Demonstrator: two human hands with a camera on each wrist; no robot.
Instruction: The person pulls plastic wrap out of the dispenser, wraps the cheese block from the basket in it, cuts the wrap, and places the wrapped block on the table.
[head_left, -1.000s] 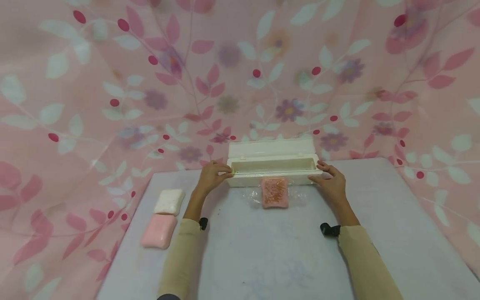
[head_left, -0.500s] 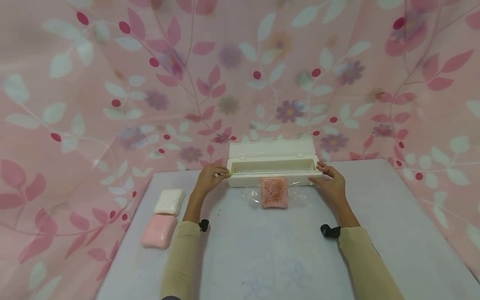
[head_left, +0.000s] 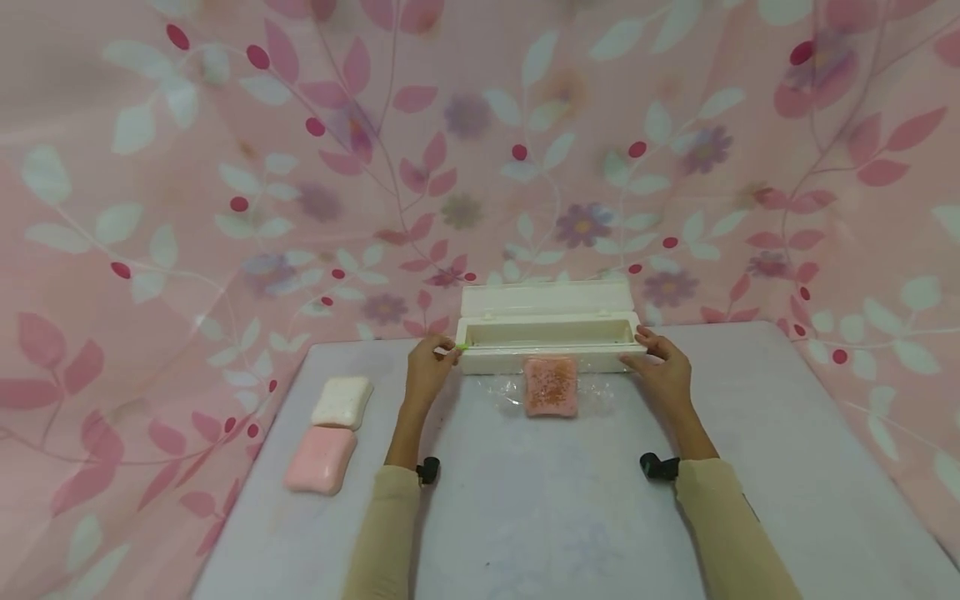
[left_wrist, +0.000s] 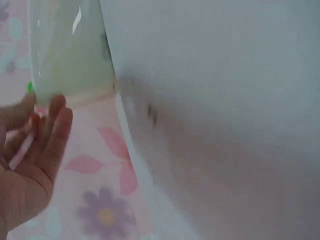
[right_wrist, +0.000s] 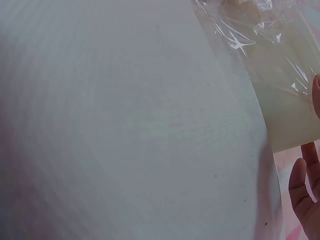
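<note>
The box [head_left: 550, 332] sits near the far edge of the tabletop [head_left: 525, 517], its lid [head_left: 547, 297] raised toward the backdrop [head_left: 577, 167]. A green tab [head_left: 462, 346] shows at its left end, where the left hand [head_left: 429, 367] has its grip; thumb and finger look pinched on the tab (the fingertips partly hide one another). The right hand [head_left: 663, 371] grips the opposite end, its thumb at the front and its fingers round the side.

Clear film [head_left: 506, 393] spreads from the box's front onto the tabletop, around a speckled block [head_left: 551, 387] lying just before it; whether the film runs over or under the block cannot be told. Nearer the person's left lie a white block [head_left: 342, 402] and, touching or almost touching it, a pink block [head_left: 321, 460].

The step in hand appears to be working the tab while the box is steadied. The next move would call for a firm right grip and a level slide of the tab along the front edge.
</note>
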